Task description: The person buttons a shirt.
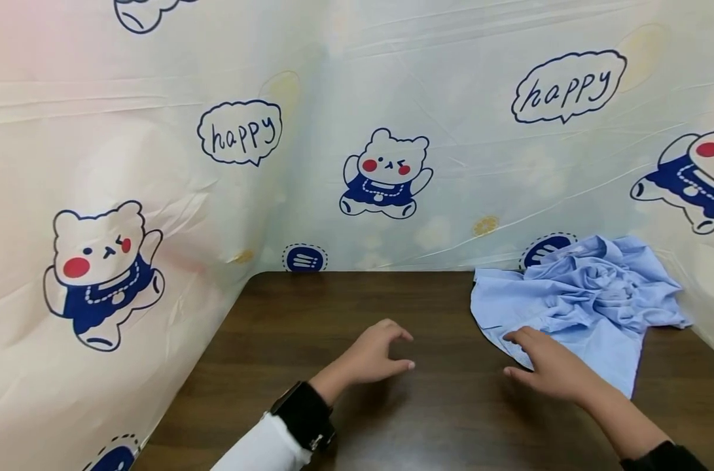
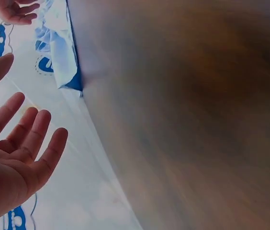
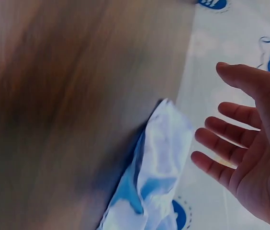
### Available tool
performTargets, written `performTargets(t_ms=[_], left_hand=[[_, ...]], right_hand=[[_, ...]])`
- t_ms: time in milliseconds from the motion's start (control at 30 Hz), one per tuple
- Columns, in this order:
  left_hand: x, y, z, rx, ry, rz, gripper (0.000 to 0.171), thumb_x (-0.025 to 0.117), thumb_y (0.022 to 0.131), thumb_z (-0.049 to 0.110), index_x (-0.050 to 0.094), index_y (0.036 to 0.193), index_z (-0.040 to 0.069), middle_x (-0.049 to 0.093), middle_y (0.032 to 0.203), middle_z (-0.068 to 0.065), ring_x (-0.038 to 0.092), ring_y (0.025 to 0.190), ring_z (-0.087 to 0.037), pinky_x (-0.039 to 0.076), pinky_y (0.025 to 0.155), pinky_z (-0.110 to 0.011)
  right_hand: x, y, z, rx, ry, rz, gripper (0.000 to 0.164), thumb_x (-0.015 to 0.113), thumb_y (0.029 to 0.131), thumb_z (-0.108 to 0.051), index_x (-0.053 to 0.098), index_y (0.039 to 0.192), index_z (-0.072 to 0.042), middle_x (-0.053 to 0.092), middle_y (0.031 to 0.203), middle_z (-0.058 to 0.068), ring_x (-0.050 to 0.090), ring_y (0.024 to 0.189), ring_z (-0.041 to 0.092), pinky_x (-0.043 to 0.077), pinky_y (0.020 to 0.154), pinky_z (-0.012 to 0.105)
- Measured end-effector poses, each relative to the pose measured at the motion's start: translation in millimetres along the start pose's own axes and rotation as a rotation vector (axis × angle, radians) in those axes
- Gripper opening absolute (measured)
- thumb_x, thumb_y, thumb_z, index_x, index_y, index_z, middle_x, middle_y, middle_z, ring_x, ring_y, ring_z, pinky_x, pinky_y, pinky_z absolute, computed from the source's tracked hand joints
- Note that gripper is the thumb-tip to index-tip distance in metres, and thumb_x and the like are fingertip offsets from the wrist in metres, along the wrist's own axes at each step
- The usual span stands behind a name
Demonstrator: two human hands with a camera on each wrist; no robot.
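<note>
A light blue cloth, crumpled into a loose heap, lies at the back right of the table; its exact kind cannot be told. My right hand hovers at its near left edge, thumb and fingers apart and slightly bent, holding nothing. In the right wrist view that hand has its fingers spread, with the cloth beyond them. Over the middle of the table, left of the cloth, my left hand is held with fingers loosely bent. The left wrist view shows this hand with nothing in it.
The dark brown wooden table reaches back to a pale curtain printed with bears and the word happy. That sheet also hangs along the table's left and right sides. A black band wraps the left wrist.
</note>
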State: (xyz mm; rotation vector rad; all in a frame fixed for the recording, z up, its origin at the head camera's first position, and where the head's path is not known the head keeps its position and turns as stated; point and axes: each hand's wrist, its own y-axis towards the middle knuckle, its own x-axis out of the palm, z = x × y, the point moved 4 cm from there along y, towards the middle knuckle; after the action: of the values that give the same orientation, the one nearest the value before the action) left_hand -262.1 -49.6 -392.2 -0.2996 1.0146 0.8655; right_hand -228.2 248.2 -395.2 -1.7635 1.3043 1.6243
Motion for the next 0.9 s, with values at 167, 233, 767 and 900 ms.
performTargets(t_ms=[167, 233, 767, 900], left_hand=[[3.6, 37.2, 7.5, -0.016, -0.079, -0.026, 0.039, 0.073, 0.089, 0.028, 0.064, 0.122, 0.009, 0.058, 0.120, -0.007, 0.058, 0.109, -0.021, 0.047, 0.089, -0.027], [6.2, 51.5, 11.5, -0.022, -0.087, -0.027, 0.039, 0.073, 0.089, 0.028, 0.064, 0.122, 0.010, 0.058, 0.120, -0.006, 0.057, 0.109, -0.019, 0.046, 0.090, -0.025], [69.8, 160.5, 46.8, -0.047, 0.150, -0.012, 0.055, 0.077, 0.083, 0.036, 0.062, 0.129, 0.012, 0.061, 0.125, -0.002, 0.052, 0.117, -0.012, 0.040, 0.092, -0.015], [89.4, 168.0, 56.9, -0.090, 0.273, -0.040, 0.063, 0.077, 0.082, 0.043, 0.056, 0.137, 0.021, 0.054, 0.135, 0.002, 0.047, 0.126, -0.012, 0.038, 0.098, -0.018]], right_hand=[[-5, 8, 22, 0.003, -0.008, -0.010, 0.044, 0.079, 0.080, -0.022, 0.063, 0.111, 0.004, 0.062, 0.101, 0.011, 0.061, 0.087, 0.027, 0.051, 0.073, 0.045], [-7, 11, 31, 0.024, -0.017, -0.021, 0.042, 0.079, 0.080, -0.021, 0.063, 0.109, 0.005, 0.062, 0.100, 0.012, 0.061, 0.088, 0.030, 0.051, 0.074, 0.047], [-27, 29, 119, 0.358, -0.068, -0.059, 0.060, 0.079, 0.076, -0.026, 0.057, 0.112, 0.017, 0.050, 0.110, 0.038, 0.047, 0.102, 0.055, 0.042, 0.082, 0.064], [-26, 23, 145, 0.612, 0.030, -0.060, 0.089, 0.076, 0.079, -0.038, 0.034, 0.139, 0.012, 0.013, 0.140, 0.048, 0.018, 0.122, 0.071, 0.025, 0.086, 0.082]])
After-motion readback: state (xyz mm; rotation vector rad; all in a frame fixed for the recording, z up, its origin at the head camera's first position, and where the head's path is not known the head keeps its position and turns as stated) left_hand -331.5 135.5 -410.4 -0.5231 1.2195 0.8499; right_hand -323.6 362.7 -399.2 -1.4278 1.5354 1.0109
